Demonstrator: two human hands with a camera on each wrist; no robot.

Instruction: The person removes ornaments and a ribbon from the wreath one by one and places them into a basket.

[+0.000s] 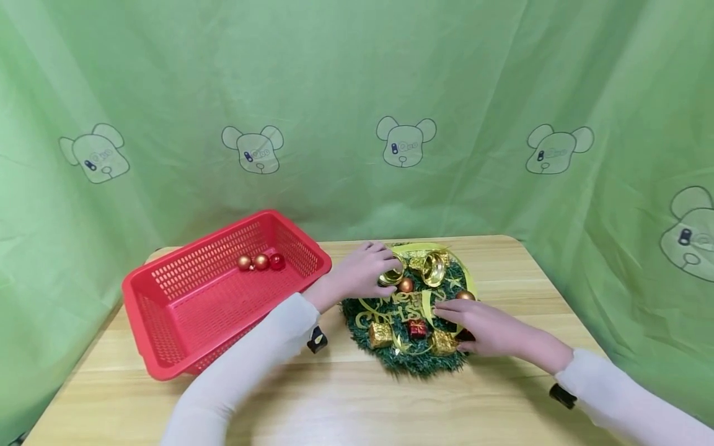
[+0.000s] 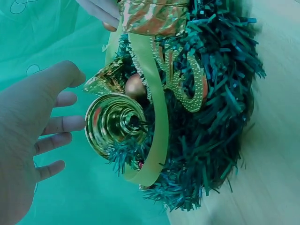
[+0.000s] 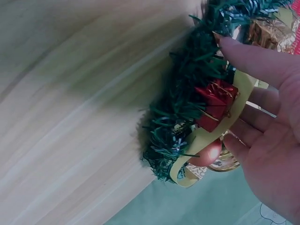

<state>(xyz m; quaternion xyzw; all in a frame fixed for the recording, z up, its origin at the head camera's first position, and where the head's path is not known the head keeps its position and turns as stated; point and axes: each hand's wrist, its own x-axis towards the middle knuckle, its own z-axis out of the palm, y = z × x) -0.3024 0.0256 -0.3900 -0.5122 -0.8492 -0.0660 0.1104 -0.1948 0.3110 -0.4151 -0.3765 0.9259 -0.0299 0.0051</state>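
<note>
A green tinsel Christmas wreath (image 1: 418, 365) lies on the wooden table, dressed with ribbon, gold lettering and small ornaments. At its upper left is my left hand (image 1: 361, 272), beside a gold bell (image 2: 108, 125). In the left wrist view the fingers are loosely spread, with a small gap to the bell. My right hand (image 1: 493, 328) is at the wreath's right edge, its fingers extended over a yellow-green ribbon (image 3: 211, 133) and a red gift box (image 3: 216, 104). Whether its fingertips touch the decorations is hard to tell. A second gold bell (image 1: 434, 269) sits between the hands.
A red plastic basket (image 1: 167, 370) stands on the table left of the wreath, holding two gold balls (image 1: 261, 261) and a red ball (image 1: 277, 261). Green curtains (image 1: 334, 198) with bear-head prints surround the wooden table (image 1: 346, 409) at the back and sides.
</note>
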